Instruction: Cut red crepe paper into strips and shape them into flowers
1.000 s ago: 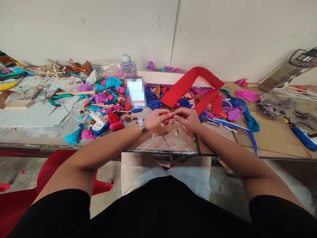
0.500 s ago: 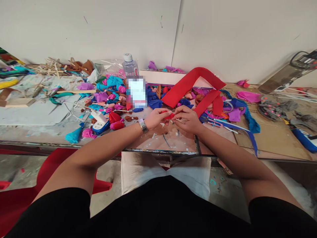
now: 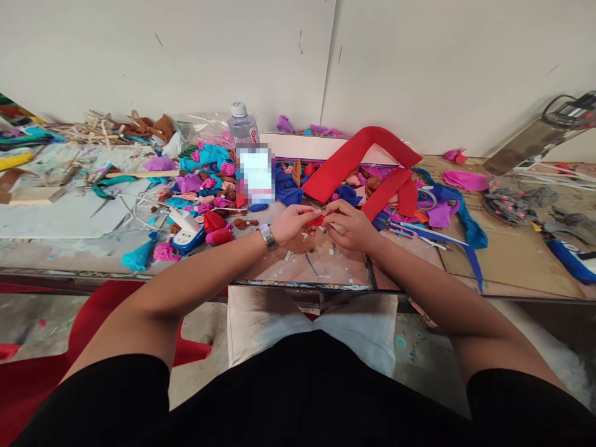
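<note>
Above the table's front part, my two hands meet at a small piece of red crepe paper [image 3: 317, 220]. My left hand [image 3: 293, 225], with a metal watch on the wrist, is closed and pinches it between thumb and fingers. The fingertips of my right hand [image 3: 347, 226] are pinched at the paper's right side. Much of the paper is hidden by the fingers. Just behind my hands a long folded red strip [image 3: 344, 162] lies over a heap of coloured paper pieces. Scissors with pink handles [image 3: 401, 230] rest to the right of my right hand.
A clear bottle [image 3: 243, 127] and a pixelated bright screen [image 3: 256, 174] stand behind the heap. At left are a white-and-blue power socket [image 3: 189, 236], rolled paper flowers [image 3: 216, 226] and wooden sticks [image 3: 100, 129]. Cardboard [image 3: 507, 261] and a pincushion-like dish [image 3: 505, 205] lie at right.
My hands stay together at the red paper, with only slight finger movement. The whole view has shifted a little.
</note>
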Demonstrator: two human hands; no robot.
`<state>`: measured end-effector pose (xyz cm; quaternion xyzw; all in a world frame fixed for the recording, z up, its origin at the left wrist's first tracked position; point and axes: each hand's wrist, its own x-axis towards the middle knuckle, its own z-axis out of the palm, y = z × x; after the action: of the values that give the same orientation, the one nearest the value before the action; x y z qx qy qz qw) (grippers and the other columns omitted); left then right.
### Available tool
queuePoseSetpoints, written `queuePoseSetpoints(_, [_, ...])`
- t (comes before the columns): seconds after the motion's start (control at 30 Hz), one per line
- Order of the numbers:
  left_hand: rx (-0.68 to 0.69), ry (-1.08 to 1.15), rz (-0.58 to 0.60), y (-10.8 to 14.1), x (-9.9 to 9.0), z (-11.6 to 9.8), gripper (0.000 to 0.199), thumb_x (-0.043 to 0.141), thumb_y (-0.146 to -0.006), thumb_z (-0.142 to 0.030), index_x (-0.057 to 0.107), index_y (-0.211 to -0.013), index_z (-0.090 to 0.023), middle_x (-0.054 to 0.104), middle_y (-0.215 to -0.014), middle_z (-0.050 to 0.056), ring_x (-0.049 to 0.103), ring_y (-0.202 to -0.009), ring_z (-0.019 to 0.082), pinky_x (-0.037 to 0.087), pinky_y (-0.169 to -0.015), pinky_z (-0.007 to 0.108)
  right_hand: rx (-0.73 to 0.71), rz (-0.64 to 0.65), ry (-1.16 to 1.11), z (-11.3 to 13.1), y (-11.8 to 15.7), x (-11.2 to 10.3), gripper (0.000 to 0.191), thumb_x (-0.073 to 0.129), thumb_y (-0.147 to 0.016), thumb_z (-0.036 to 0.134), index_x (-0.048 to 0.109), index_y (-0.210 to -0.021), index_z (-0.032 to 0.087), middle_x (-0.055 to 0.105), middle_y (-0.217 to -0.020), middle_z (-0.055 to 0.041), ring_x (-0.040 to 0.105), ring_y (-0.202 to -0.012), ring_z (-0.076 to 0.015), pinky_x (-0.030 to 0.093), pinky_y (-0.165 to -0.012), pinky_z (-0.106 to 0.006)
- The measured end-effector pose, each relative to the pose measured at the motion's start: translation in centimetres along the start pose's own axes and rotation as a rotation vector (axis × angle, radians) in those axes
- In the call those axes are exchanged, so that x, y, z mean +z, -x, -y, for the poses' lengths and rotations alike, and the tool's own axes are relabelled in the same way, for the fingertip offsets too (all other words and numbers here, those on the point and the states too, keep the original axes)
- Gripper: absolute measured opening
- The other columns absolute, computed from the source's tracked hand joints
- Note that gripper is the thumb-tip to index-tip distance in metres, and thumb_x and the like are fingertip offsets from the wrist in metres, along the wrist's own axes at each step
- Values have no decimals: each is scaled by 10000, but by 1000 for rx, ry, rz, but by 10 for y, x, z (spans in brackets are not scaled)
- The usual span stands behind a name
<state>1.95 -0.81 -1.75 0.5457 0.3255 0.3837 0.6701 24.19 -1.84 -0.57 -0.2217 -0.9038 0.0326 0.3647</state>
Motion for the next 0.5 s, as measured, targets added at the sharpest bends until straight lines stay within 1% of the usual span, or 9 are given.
queuePoseSetpoints(0.07, [-22,6,-17,0,0,-1,465,869,-787,-556,728,-830,-115,686,-725,34,609,-562,93,504,-529,218,0,4,11,0,0,0,196,604,-957,160,732,-1065,261,652,-1157,-119,674,-1077,-272,599,-901,-421])
queuePoseSetpoints(0.17, [-51,15,-25,0,0,-1,435,867,-803,-522,714,-784,-114,656,-658,26,600,-542,90,506,-532,211,-15,18,22,-1,1,0,296,591,-967,154,740,-1185,287,653,-1190,-113,681,-1049,-252,602,-839,-383])
queuePoseSetpoints(0.23, [-70,18,-26,0,-1,-1,416,863,-812,-502,706,-767,-119,643,-629,21,596,-531,89,498,-526,207,-18,39,34,-1,1,1,327,584,-973,152,736,-1221,301,652,-1205,-109,684,-1032,-242,602,-816,-370])
queuePoseSetpoints(0.33, [-73,14,-30,-1,-1,0,381,844,-834,-477,719,-788,-121,660,-646,25,597,-531,88,496,-524,209,-9,35,49,-1,1,0,250,593,-980,168,735,-1150,282,653,-1186,-114,680,-1052,-254,602,-851,-392])
queuePoseSetpoints(0.43, [-51,-1,-33,-1,-1,1,379,838,-840,-481,733,-807,-119,670,-660,28,590,-528,85,492,-524,211,-7,-2,36,-1,0,-2,159,612,-985,191,723,-1075,260,656,-1138,-115,675,-1060,-264,595,-884,-417])
queuePoseSetpoints(0.5, [-34,-14,-37,-1,-1,1,392,842,-831,-496,734,-800,-120,671,-665,28,591,-529,85,488,-521,211,-1,-32,17,0,-1,-2,129,624,-991,212,718,-1062,263,665,-1107,-107,676,-1045,-265,592,-888,-425])
